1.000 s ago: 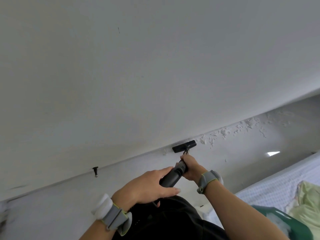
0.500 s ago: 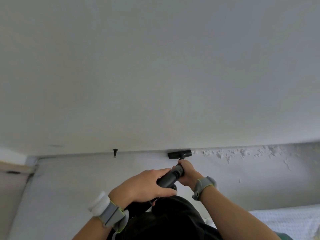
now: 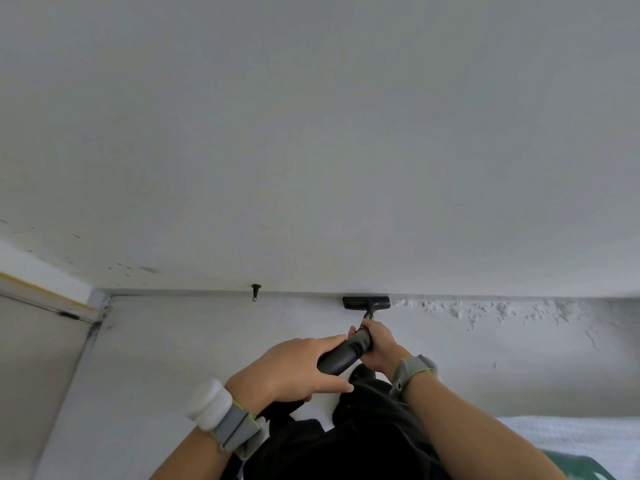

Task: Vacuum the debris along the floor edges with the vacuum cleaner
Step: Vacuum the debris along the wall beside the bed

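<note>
left hand [image 3: 294, 368] and farther right hand [image 3: 379, 344] grip the wand [image 3: 343, 355]; nozzle [image 3: 366, 302] lies along the far floor edge [image 3: 194, 292], debris [image 3: 485, 311] rightward.

I can read no text, label, brand or number here. Nothing legible shows on the dark vacuum wand [image 3: 341, 358], and nothing on the grey band at my left wrist [image 3: 232, 427] or the one at my right wrist [image 3: 414, 370] — any marks there are too small and blurred to make out.
</note>
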Available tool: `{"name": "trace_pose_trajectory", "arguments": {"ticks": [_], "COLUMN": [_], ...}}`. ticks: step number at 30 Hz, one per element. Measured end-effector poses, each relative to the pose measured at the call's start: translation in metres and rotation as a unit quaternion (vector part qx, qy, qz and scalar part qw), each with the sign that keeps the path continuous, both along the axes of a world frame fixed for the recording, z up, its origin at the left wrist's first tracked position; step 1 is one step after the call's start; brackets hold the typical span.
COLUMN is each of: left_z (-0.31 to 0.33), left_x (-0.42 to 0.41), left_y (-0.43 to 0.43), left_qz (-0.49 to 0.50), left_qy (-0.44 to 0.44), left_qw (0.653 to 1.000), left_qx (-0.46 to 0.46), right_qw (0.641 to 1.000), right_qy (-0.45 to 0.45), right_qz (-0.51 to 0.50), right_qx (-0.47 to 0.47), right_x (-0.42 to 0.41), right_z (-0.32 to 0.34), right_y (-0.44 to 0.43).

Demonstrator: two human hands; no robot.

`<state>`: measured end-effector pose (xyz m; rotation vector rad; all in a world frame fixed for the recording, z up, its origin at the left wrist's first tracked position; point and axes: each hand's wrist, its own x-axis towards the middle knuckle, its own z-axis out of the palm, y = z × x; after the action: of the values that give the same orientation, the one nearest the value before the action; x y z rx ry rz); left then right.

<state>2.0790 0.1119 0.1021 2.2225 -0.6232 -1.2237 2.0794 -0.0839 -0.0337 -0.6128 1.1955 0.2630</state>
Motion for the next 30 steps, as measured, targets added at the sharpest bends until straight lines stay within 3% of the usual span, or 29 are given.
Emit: {"name": "trace_pose_trajectory", "arguments": {"ticks": [11,21,30], "left_z": [-0.012,-0.016,-0.007], "left_x": [0.008,0.018,0.022], "left_y": [-0.097,-0.208,-0.188], "left_qz": [-0.025,0.006,0.035], "left_qy": [-0.011,0.038,0.039], "left_qw": [1.000,0.999,0.998], "left_qx": [0.003,-0.016,-0.028], "right_qw": [0.998,0.999,1.000], "right_qy": [-0.008,0.027,0.022], "right_qz": [-0.063,-0.017,0.012], "right_qx": [0.023,-0.006,0.014], "right_x": [0.002,0.013,0.022], "right_z": [-0.008,-0.014,-0.003], "right_y": [-0.096,-0.210,-0.192]}}
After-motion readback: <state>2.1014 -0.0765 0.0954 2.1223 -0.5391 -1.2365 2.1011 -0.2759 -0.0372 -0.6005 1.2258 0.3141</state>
